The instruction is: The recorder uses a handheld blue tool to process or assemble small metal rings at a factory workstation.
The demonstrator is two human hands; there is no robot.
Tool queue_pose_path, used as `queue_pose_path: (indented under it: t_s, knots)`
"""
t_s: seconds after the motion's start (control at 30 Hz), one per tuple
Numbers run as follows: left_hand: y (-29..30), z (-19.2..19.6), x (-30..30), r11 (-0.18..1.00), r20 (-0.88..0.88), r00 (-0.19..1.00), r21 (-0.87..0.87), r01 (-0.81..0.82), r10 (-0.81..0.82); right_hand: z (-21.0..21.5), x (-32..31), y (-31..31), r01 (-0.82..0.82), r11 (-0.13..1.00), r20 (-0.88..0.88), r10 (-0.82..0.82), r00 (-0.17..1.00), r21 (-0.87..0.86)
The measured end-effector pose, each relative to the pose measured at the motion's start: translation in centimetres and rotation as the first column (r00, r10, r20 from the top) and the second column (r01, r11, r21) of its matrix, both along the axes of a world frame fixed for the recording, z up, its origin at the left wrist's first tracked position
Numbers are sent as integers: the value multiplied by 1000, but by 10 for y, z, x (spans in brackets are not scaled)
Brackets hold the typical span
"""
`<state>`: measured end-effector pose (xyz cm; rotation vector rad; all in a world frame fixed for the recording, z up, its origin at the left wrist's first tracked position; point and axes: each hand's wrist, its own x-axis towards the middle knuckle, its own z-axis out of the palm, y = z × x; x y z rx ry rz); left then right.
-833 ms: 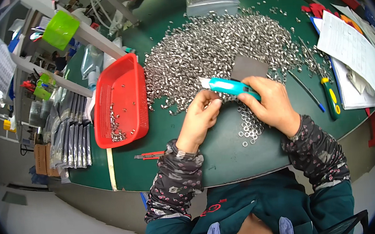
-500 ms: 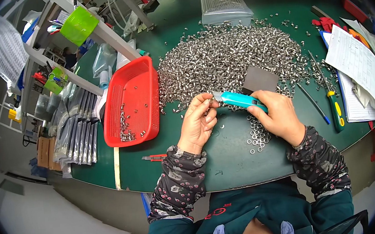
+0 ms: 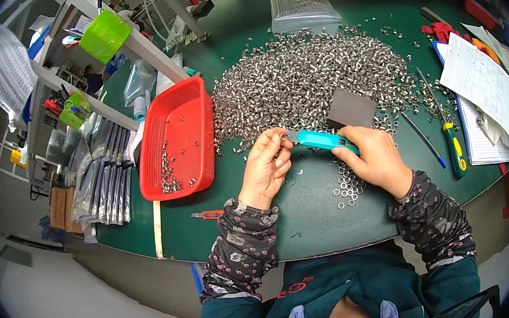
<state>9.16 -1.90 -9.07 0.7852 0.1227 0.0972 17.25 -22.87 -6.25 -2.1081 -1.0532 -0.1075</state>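
My right hand [image 3: 373,157] is wrapped round a turquoise utility knife [image 3: 319,139], its blade pointing left. The blade tip meets a small metal ring [image 3: 284,136] pinched between the thumb and forefinger of my left hand [image 3: 264,165]. Just beyond both hands spreads a large heap of short shiny metal rings [image 3: 308,82]. A dark grey square block [image 3: 351,109] rests on the heap's near right side. Closer to me, below the knife, several loose rings [image 3: 349,187] lie flat on the green table [image 3: 330,232].
A red plastic basket [image 3: 202,133] with a few rings stands left. Near it lies a small red cutter [image 3: 208,215]. To the right are a pen [image 3: 424,140], a yellow-green screwdriver [image 3: 456,151] and papers [image 3: 481,88]. A bagged stack [image 3: 302,5] sits at the back.
Both hands and the knife have shifted very slightly left. The ring at my left fingertips shows more plainly now, with the blade against it.
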Motion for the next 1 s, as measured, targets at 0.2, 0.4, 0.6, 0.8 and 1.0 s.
queue_pose_path:
  t_s: [0.2, 0.4, 0.6, 0.8, 1.0]
  knots:
    - [-1, 5, -1, 996, 4, 1000, 91, -23, 22, 0, 0, 0, 12, 999, 19, -13, 1000, 35]
    - [-1, 6, 0, 993, 1, 999, 107, -52, 53, 1, -1, 0, -4, 1000, -32, 4, 999, 3]
    - [-2, 5, -1, 995, 4, 997, 62, -77, 77, -1, -1, 0, -28, 1000, -47, 29, 998, 8]
    - [0, 4, -1, 998, 9, 999, 41, -51, 51, 2, -1, -1, -54, 998, -99, 51, 994, -35]
    - [0, 3, 0, 998, 11, 999, 44, -44, 43, 1, -2, 0, -72, 997, -115, 69, 991, -27]
